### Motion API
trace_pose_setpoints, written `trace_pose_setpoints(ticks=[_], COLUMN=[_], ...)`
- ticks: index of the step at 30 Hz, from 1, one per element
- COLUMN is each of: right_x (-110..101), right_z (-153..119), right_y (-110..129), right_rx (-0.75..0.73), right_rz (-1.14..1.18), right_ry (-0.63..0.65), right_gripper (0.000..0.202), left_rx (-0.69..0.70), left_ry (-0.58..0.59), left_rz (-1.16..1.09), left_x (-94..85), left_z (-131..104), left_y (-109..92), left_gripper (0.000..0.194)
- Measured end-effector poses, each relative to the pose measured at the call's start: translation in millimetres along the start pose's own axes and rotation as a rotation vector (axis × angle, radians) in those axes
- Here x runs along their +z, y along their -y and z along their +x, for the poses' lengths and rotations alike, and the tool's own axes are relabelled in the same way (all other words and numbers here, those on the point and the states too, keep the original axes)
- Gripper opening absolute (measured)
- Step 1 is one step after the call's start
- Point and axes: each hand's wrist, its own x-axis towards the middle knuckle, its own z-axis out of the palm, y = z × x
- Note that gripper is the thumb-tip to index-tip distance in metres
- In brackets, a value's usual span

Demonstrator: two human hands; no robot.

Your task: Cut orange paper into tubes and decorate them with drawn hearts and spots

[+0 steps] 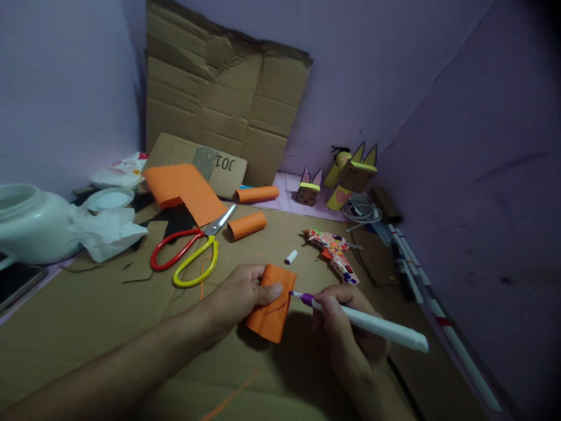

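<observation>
Low centre of the frame: left hand (245, 292) pinching an orange paper roll (272, 304), right hand (346, 324) clenched around a white marker (372, 324) touching it.

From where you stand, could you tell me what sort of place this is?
Probably a home craft corner: a cardboard-covered work surface against purple walls, with scissors, a glue gun and finished paper-tube animals. The left hand holds an orange tube; the right hand a marker.
</observation>
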Motion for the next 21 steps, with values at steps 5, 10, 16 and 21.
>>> trace_pose_setpoints(ticks=[5, 10, 16, 21], right_x=[-0.7, -1.1, -1.7, -3.3], right_z=[0.1, -1.1, -2.3, -2.6], right_y=[-2.5, -2.8, -0.9, -0.1], right_rx=[-0.028, 0.011, 0.025, 0.015], right_rz=[0.031, 0.053, 0.009, 0.018], right_ry=[0.018, 0.036, 0.033, 0.060], right_gripper=[0.033, 0.033, 0.036, 0.033], left_rx=[0.005, 0.001, 0.009, 0.002], left_ry=[0.009, 0.008, 0.003, 0.009], left_rz=[-0.003, -0.007, 0.019, 0.012], left_x=[-0.8, 0.2, 0.2, -0.1], left_z=[0.0, -0.8, 0.0, -0.4], left_y=[0.2, -0.2, -1.4, -0.1], left_gripper=[0.029, 0.028, 0.028, 0.030])
